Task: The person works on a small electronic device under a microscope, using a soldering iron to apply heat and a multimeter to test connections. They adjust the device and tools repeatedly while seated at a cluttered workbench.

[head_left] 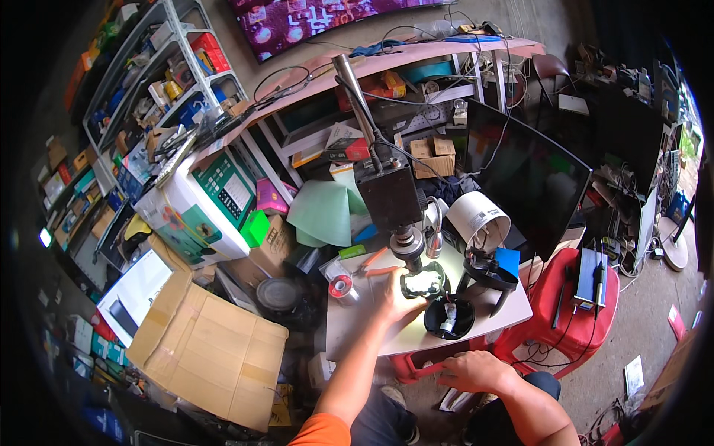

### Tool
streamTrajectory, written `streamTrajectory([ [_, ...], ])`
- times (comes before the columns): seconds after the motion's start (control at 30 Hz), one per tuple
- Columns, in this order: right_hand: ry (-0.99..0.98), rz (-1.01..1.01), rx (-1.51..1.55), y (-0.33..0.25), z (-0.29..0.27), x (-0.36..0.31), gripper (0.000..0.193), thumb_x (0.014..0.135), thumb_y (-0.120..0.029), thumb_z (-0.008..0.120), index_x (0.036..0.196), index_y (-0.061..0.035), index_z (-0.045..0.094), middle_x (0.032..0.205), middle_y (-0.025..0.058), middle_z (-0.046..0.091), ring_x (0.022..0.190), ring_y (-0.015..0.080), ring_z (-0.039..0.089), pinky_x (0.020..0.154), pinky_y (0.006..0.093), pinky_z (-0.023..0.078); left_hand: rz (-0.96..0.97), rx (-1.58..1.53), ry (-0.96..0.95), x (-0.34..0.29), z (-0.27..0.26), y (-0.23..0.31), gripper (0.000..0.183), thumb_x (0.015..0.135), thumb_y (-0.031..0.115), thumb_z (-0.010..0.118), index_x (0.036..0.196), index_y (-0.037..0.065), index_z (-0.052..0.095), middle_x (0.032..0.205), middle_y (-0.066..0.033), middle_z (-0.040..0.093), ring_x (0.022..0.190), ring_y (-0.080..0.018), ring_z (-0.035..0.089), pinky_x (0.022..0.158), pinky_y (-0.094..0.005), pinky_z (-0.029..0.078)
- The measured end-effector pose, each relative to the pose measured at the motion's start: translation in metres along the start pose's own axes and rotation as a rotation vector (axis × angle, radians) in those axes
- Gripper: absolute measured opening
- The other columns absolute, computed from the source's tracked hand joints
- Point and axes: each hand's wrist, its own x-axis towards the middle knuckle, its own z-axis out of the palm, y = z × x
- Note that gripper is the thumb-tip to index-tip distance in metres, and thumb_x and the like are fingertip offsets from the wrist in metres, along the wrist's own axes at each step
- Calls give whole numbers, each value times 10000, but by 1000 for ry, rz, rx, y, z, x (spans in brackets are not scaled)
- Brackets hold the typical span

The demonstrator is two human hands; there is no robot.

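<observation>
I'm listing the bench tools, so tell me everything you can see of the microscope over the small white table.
The microscope is a dark, boxy body that looks like metal, clamped on a tilted silver post, with a cable running from its top. A round lens barrel points down at a brightly lit item held in a dark frame on the white table. The left hand rests at that frame's edge, under the lens; neither hand touches the microscope.

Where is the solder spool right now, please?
In the head view, the solder spool sits on the table's left part, just left of the left hand.
</observation>
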Motion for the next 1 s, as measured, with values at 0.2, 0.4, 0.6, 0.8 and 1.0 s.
streamTrajectory([
  [0.2,1,-22,-31,2,3,3,467,923,-470,576,1171,-81,644,890,193,713,865,371,695,787,476,552,31,2,34,1,-2,-2,856,607,219,915,1306,34,457,1112,-179,664,1038,-301,665,884,-397,529],
  [0.4,68,-19,-27,11,14,7,362,904,-418,605,1039,-88,669,929,170,694,859,369,673,730,480,541,-134,4,-47,3,-10,18,867,600,236,901,1322,74,449,1122,-201,661,1007,-349,673,876,-424,541],
  [0.6,7,99,39,-1,-4,-1,385,896,-399,610,1054,-52,666,962,189,684,932,385,659,815,486,524,51,-7,23,4,5,-2,870,601,194,891,1326,96,420,1133,-169,631,1022,-331,649,888,-432,528],
  [0.8,9,74,45,2,1,4,390,898,-389,618,1106,-62,654,973,188,684,933,387,660,819,485,524,39,-47,16,1,5,-13,822,618,179,886,1297,79,433,1115,-152,629,1026,-285,644,885,-400,530],
  [1.0,-16,89,13,-2,-5,4,403,906,-374,613,1158,-60,644,934,186,694,904,377,671,802,473,531,45,-41,29,3,5,-10,846,583,238,937,1239,65,431,1099,-210,599,1008,-346,631,848,-426,520],
])
